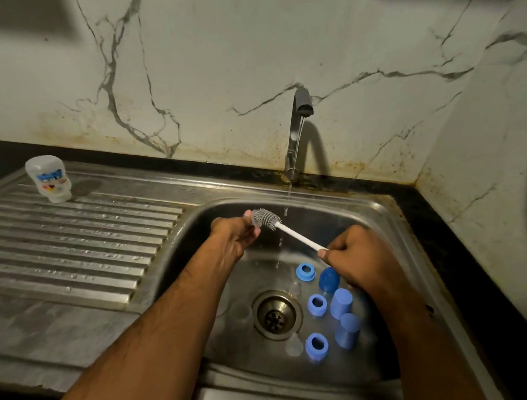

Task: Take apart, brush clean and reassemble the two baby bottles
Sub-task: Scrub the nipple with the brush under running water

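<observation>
**Brushing a small clear part under the tap**

In the sink point(390, 210), 1 bottle point(48, 179) stands inverted on the drainboard. Right hand point(357, 257) pinches the brush point(273, 221) handle; left hand point(234, 234) pinches a clear part point(256, 219). Best twist bristles fully under the trickle.

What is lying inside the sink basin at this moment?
In the sink basin: three blue rings, three blue caps, faint clear pieces and the drain. The right hand and forearms cover part of the floor.
</observation>
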Motion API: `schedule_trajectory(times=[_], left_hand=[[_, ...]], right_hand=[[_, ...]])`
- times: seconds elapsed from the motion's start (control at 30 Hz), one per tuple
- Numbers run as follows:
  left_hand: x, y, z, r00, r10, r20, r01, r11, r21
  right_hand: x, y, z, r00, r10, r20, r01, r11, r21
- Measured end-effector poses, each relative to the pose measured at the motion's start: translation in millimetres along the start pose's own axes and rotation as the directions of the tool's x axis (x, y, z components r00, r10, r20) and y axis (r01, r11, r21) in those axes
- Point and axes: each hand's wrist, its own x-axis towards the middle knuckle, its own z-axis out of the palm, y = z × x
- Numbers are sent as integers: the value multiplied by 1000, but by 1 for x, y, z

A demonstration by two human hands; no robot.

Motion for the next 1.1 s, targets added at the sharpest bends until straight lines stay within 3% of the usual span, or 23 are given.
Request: schedule_trajectory(times=[0.3,0.5,0.6,0.7,0.8,0.9,0.93,1.0,1.03,1.1], left_hand=[[5,3,1,995,77,68,-80,996,46],[4,5,-1,962,152,227,-173,982,75],[7,6,-1,974,105,201,-113,993,30],[8,6,-4,994,4,109,-5,1000,12],[10,9,-10,993,-24,112,29,998,-48],[13,12,-11,986,-25,162,36,997,-66],[12,12,-10,980,-30,197,50,994,-96],[10,12,-7,962,-19,274,64,985,-158],[9,14,-7,949,-12,314,70,982,-177],[6,17,-7,921,-4,391,93,973,-209]], right_hand=[[12,7,10,975,91,203,-145,952,269],[19,19,7,921,92,380,-265,861,435],[22,20,10,976,51,212,-130,918,375],[19,13,16,995,-84,-46,86,996,31],[15,3,20,974,-190,-121,178,979,-103],[15,-2,21,973,-195,-121,179,975,-128],[16,-4,22,982,-159,-99,153,986,-68],[19,-4,23,998,9,60,-25,965,260],[20,-2,23,979,72,190,-149,890,432],[21,7,18,930,40,366,-271,748,606]])
